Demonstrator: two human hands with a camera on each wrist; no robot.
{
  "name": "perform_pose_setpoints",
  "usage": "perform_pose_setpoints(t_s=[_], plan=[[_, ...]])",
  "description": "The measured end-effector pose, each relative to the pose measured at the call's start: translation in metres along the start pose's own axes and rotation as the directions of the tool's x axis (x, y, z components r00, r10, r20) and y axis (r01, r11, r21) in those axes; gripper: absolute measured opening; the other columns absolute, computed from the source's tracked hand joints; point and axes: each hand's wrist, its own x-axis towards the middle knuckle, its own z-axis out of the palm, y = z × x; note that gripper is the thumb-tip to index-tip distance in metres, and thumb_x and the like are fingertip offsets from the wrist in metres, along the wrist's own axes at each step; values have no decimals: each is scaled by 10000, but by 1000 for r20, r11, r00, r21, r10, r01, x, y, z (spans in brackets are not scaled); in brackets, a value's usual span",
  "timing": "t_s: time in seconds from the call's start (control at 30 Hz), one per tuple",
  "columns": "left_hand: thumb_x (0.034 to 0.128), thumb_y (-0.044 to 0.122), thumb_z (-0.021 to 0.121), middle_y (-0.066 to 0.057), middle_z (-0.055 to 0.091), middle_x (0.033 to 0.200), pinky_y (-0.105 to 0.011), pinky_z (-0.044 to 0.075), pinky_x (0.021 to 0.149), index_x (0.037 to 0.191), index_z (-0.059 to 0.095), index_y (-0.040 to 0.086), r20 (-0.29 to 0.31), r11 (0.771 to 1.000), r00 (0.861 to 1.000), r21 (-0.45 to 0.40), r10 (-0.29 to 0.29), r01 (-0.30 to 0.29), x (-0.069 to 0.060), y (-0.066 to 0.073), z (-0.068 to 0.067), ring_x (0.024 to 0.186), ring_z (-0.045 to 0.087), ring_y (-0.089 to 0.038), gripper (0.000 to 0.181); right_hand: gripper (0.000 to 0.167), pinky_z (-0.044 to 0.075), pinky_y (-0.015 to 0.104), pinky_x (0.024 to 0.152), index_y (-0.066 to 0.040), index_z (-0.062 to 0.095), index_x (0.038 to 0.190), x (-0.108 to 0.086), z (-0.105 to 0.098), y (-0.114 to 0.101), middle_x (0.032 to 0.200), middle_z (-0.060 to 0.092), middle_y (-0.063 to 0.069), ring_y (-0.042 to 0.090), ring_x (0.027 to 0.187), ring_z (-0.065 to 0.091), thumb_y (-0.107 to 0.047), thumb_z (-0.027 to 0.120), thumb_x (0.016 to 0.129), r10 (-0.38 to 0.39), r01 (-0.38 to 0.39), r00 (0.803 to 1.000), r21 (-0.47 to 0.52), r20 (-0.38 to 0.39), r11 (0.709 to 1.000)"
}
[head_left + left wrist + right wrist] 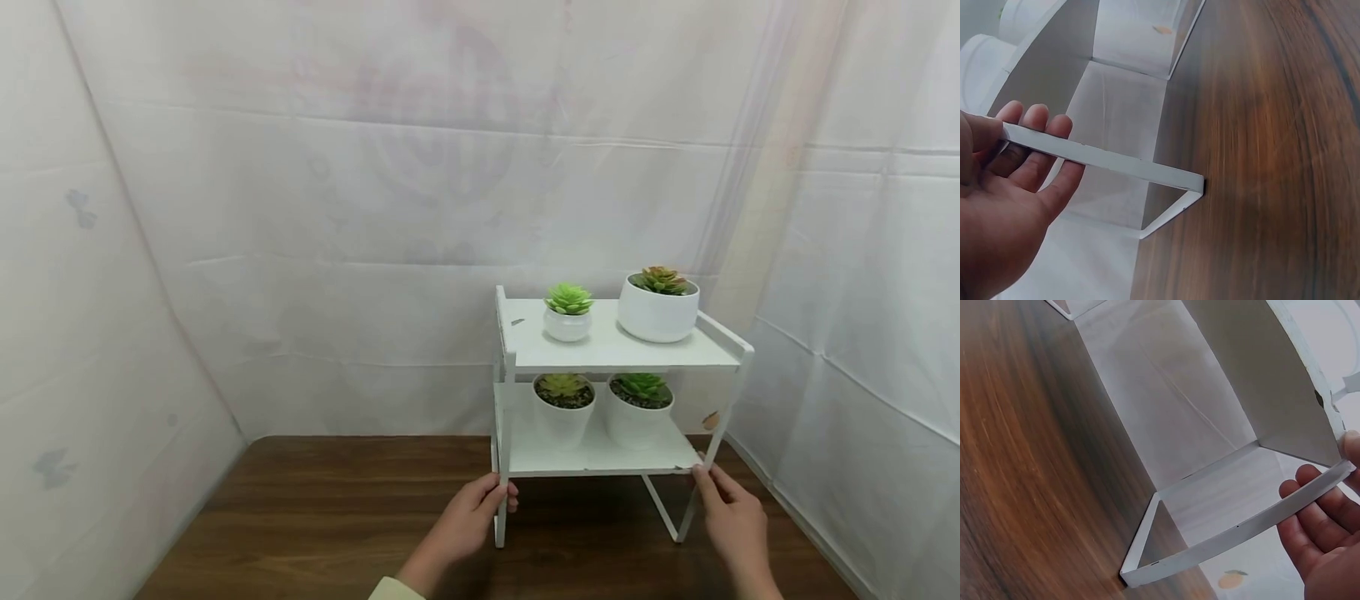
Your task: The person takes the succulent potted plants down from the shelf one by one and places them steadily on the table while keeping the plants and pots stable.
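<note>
A white two-tier shelf (600, 462) stands at the right of the wooden table. On its top tier are a small potted succulent (567, 325) and a wider white pot (658, 310) with a reddish-green plant; two white pots (562, 417) (640, 417) with plants stand on the lower tier. My left hand (468, 515) grips the front left leg (1116, 161) just below the lower tier, fingers curled round it. At the front right leg (1235, 534), my right hand (733, 521) holds on at the lower tier's corner, thumb in front.
The brown wooden table (337, 508) extends left of the shelf. Pale cloth (375, 208) hangs behind it, and more cloth (877, 292) hangs close along the right side.
</note>
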Motion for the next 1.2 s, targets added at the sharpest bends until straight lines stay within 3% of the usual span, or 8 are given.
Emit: perform_pose_setpoints(t_s=[0.13,0.5,0.67,1.2], plan=[[1056,280,400,-67,689,989,-261,504,824,1054,628,70,-18,1000,1000,20,-3,4,-1,-1,2,952,640,-176,310,604,439,259,650,-81,564,1355,2,-2,2,1161,684,207,324,1019,626,-537,489,967,-17,17,1000,0,7,1000],[1059,324,378,-74,691,1018,-278,508,852,1054,620,109,-50,996,998,75,-33,37,-3,0,4,990,649,-193,323,579,464,250,643,-53,590,1320,5,-6,7,1108,704,204,219,915,647,-500,550,954,-96,96,995,22,32,995],[1058,317,385,-115,681,1052,-317,522,865,1065,620,89,-74,996,996,63,-55,59,-2,1,8,993,648,-192,328,570,462,247,620,-65,610,1305,8,-7,9,1083,718,186,112,829,621,-507,553,950,-120,119,992,20,36,993],[1050,214,423,-152,672,1028,-354,528,870,1100,610,-4,-181,996,980,5,-84,86,-5,10,20,970,652,-252,292,518,412,224,588,-84,658,1254,13,-7,17,893,759,65,40,685,541,-489,587,939,-177,174,983,56,45,983]])
